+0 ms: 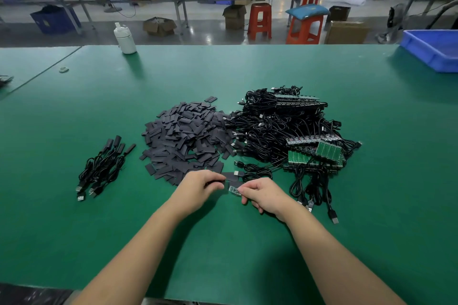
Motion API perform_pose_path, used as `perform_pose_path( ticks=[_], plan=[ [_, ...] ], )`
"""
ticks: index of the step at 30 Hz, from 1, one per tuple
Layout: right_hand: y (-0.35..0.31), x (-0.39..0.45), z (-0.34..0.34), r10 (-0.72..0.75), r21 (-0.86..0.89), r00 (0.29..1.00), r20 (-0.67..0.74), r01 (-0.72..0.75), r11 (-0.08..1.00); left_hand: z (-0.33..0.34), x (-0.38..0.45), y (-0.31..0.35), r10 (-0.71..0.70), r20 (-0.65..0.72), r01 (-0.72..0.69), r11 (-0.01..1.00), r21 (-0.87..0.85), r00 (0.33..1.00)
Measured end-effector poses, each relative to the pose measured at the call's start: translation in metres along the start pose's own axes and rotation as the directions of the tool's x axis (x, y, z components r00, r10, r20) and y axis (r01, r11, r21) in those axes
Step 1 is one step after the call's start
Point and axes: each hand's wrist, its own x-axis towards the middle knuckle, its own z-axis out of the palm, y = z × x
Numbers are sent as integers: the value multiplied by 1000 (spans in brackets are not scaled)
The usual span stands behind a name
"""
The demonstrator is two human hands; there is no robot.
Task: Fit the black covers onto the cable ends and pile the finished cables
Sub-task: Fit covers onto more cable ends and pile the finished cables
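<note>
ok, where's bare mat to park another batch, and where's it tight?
Bare mat: left of the finished cables; between the white bottle and the black covers pile; the near strip around the forearms; right of the uncovered cable heap toward the blue bin. Crowded: covers against heap, above both hands.

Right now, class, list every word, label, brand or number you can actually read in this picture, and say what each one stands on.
None can be read.
White bottle: no readable label.
Small circuit board pinched by the right hand: markings too small.
Green boards in the cable heap: print too small.
Dark blue crate on the floor: its label is blurred.
Cardboard boxes: no legible print.
</note>
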Motion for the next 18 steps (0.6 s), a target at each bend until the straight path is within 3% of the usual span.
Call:
perform_pose_path(
  ticks=[10,18],
  plan=[
    [-6,-3,-3,13,-2,999,45,-12,1000,8,-8,3,29,28,-30,1000,10,999],
    [-5,-1,-4,26,4,997,67,-27,1000,13,-9,8,115,-42,-113,992,64,992]
  ],
)
